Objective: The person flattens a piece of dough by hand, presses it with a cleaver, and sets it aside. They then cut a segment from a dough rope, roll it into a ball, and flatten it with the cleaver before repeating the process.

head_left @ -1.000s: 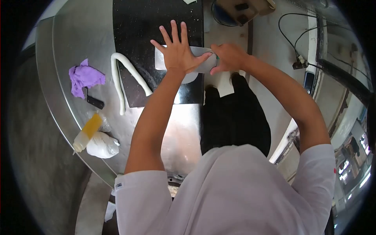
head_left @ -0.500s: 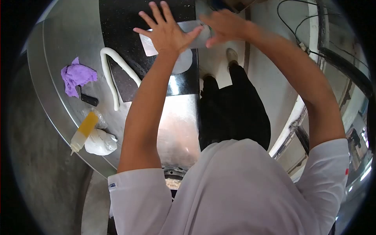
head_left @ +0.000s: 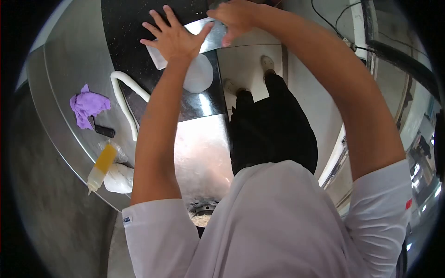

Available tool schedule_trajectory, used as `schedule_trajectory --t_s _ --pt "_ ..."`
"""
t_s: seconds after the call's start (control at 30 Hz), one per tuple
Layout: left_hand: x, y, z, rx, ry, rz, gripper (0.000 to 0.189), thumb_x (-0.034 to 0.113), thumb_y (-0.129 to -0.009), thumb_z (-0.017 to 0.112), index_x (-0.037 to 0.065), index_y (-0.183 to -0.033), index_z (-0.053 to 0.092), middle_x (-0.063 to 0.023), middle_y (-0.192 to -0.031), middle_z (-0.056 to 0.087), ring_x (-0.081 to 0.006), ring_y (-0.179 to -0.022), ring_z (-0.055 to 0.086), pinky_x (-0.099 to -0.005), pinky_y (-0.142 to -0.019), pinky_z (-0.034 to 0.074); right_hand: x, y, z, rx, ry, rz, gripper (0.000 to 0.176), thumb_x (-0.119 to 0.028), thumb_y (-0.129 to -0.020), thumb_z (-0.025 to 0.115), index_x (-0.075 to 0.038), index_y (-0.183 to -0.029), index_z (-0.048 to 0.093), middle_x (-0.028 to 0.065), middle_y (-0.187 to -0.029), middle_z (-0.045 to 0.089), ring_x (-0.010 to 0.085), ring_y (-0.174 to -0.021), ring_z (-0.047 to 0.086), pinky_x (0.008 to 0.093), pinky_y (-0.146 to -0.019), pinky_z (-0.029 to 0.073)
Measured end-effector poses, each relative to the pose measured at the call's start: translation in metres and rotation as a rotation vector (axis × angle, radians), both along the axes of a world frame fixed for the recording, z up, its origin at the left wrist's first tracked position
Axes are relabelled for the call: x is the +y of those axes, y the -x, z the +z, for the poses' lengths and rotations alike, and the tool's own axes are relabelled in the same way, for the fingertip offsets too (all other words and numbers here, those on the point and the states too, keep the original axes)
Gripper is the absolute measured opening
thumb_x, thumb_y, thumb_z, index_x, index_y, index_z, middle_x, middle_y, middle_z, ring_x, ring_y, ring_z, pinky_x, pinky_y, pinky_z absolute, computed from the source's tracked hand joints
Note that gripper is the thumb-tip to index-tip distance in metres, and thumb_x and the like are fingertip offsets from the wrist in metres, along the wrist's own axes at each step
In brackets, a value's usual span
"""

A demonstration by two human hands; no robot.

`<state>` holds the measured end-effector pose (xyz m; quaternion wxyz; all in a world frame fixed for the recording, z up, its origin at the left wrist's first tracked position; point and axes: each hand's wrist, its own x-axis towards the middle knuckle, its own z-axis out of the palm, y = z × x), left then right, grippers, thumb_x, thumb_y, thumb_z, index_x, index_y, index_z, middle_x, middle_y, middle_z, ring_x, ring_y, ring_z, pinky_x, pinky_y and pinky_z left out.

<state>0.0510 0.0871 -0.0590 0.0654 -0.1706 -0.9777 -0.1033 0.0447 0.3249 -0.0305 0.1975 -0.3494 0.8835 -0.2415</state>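
Across the black board's [head_left: 125,41] right edge, blade [head_left: 214,40] now swung askew, so more of the white disc [head_left: 199,74] toward the near right corner is exposed, left hand [head_left: 176,39] splayed over the blade, right hand [head_left: 237,17] clenched round its outer end.

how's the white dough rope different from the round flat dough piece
The dough rope is long and sharply bent; the dough disc is roughly round. The rope looks thick, the disc thin and flat. The rope looks solid white, the disc greyer. Both are pale and lie at least partly on the black board.
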Motion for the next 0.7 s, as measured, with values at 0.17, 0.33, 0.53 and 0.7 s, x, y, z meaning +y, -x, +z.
schedule_trajectory --t_s 0.17,0.33,0.53,0.7 --pt "-0.010 -0.031 -0.004 -0.042 0.081 -0.168 0.131 0.094 -0.069 0.054 0.008 -0.162 0.023 -0.0276 -0.167 0.014 -0.0587 -0.150 0.007 -0.0845 -0.107 0.008 -0.024 -0.069 -0.011 -0.140 -0.055 -0.179 0.083 -0.049 -0.060 0.093 0.001 -0.117 0.060 0.0250 -0.092 0.070 0.0402 -0.090 0.071 0.0460 -0.079 0.056" --pt "0.027 -0.014 0.042 -0.179 0.142 0.083 0.127 0.077 -0.071 0.071 0.010 -0.164 0.016 -0.0165 -0.171 0.011 -0.0451 -0.156 0.008 -0.0779 -0.115 0.008 -0.006 -0.024 0.001 -0.017 0.020 -0.109 0.087 -0.058 -0.064 0.088 0.004 -0.117 0.059 0.0256 -0.083 0.068 0.0434 -0.080 0.070 0.0451 -0.068 0.056" --pt "-0.037 -0.005 -0.013 0.016 -0.064 -0.325 0.122 0.090 -0.072 0.059 0.016 -0.163 0.026 -0.0230 -0.168 0.018 -0.0523 -0.153 0.011 -0.0858 -0.105 0.010 -0.033 -0.072 -0.024 -0.096 0.182 -0.074 0.083 -0.060 -0.069 0.085 0.007 -0.110 0.056 0.0275 -0.080 0.067 0.0430 -0.079 0.070 0.0468 -0.070 0.056" --pt "-0.052 -0.008 0.002 -0.060 0.013 -0.434 0.120 0.086 -0.071 0.062 0.019 -0.163 0.026 -0.0161 -0.169 0.018 -0.0476 -0.154 0.014 -0.0858 -0.103 0.012 -0.056 -0.084 -0.006 -0.241 0.081 -0.261 0.081 -0.057 -0.071 0.085 0.007 -0.107 0.053 0.0282 -0.081 0.067 0.0454 -0.082 0.069 0.0494 -0.071 0.056"
